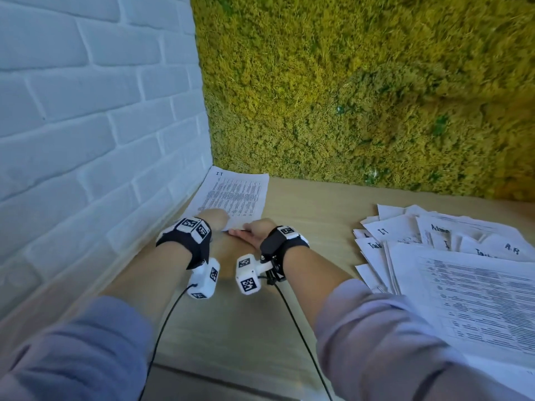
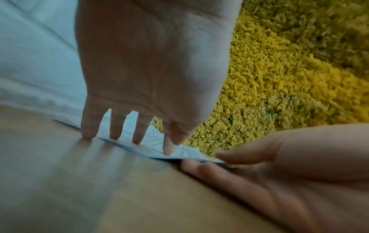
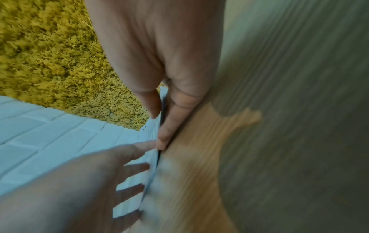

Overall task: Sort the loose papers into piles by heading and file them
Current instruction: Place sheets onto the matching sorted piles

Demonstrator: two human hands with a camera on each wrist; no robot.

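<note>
A printed sheet headed "IT" (image 1: 234, 195) lies flat in the far left corner of the wooden desk (image 1: 307, 209), along the brick wall. My left hand (image 1: 215, 217) presses its straight fingertips (image 2: 136, 138) down on the sheet's (image 2: 185, 151) near edge. My right hand (image 1: 254, 230) pinches the near right corner, thumb on top and fingers underneath; the right wrist view shows the paper edge (image 3: 151, 130) between thumb and fingers (image 3: 165, 135). A messy heap of loose papers (image 1: 448, 256) with headings such as "IT" and "Admin" covers the right side of the desk.
A white brick wall (image 1: 86, 140) bounds the desk on the left, and a yellow-green moss wall (image 1: 362, 96) closes off the back. Bare wood lies between the IT sheet and the heap. Two cables run from the wrist cameras toward the desk's near edge.
</note>
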